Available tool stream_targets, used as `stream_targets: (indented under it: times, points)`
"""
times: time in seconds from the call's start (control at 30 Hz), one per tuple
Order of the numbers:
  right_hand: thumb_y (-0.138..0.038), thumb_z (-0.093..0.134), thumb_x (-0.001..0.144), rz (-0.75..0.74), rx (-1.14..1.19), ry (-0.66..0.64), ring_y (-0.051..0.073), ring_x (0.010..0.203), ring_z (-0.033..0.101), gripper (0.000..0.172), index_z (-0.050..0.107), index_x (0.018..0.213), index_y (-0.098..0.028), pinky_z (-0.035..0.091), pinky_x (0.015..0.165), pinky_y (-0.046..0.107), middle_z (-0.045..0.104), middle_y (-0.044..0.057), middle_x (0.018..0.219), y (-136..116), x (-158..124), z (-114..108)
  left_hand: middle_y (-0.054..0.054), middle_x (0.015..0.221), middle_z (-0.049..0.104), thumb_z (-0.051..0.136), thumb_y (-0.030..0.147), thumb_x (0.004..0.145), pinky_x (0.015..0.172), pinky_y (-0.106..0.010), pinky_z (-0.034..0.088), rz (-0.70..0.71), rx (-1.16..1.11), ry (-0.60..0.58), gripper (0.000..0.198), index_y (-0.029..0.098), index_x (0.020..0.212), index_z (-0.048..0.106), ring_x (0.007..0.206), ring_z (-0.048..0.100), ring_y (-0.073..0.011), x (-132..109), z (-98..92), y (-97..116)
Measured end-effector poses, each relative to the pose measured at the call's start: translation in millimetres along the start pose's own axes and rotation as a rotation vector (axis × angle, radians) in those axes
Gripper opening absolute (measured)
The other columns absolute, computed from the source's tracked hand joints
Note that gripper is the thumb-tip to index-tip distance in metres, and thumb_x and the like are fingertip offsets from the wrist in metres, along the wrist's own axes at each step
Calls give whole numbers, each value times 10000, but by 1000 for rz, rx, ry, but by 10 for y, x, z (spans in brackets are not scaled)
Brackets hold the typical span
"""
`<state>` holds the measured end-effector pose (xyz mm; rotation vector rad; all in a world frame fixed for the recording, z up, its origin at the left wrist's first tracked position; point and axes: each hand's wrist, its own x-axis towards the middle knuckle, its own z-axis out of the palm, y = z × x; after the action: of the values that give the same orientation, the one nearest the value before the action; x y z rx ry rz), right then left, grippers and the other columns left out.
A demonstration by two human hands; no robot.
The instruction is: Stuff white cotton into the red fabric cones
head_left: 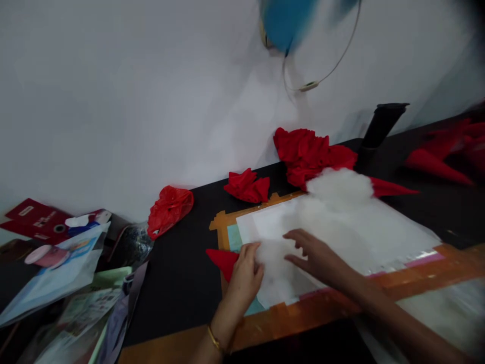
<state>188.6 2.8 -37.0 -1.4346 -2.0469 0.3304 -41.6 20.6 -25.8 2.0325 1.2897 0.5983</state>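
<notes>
My left hand (245, 272) is closed round a small red pointed cloth piece (223, 261), whose tip sticks out to the left. White fluffy stuffing (275, 268) lies just to the right of those fingers. My right hand (312, 255) hovers over the work surface beside the stuffing, thumb and fingers apart, with nothing visible between them. A larger heap of white stuffing (339, 189) sits farther back on the white sheet (394, 227). The open end of the cloth piece is hidden by my left hand.
Brown tape (295, 316) edges the sheet on the black table (174, 288). Red cloth pieces (310, 154) are heaped by the wall, near a black cup-like container (384, 124). A red plastic bag (169, 210) and cluttered packets (76, 273) lie left. A blurred blue object (290, 23) hangs above.
</notes>
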Motion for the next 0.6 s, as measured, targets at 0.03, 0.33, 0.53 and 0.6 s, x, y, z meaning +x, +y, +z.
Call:
stream_targets:
  times: [0.03,0.33,0.53,0.6]
  points:
    - [-218,614,831,8,42,-50,253,1008,643,383,565,1208,-167,552,866,385,643,136,1160,-97,-22,160,-116,1307,552,525,50,776,1006,-384,439,-11,30,-36,568,194,1323,484,1169,547,-235,17,23,-6]
    - [-250,486,898,298,203,-67,197,727,683,263,550,1152,-224,528,689,319,728,23,838,200,-27,112,-104,971,627,476,82,846,842,-358,469,-108,275,-47,163,166,847,616,916,600,-241,48,30,-12]
    - [-198,576,843,103,90,-114,226,965,649,256,615,1096,-199,524,850,350,663,112,1137,15,-60,239,-93,1089,622,551,133,848,877,-326,456,-71,201,11,247,172,1090,584,1007,590,-224,47,83,-21]
    - [-92,523,811,89,35,-172,245,979,645,243,657,1000,-168,518,866,365,681,126,1074,-34,-38,357,-72,992,635,534,99,843,839,-306,456,-67,231,-3,140,179,933,604,938,599,-208,63,96,-30]
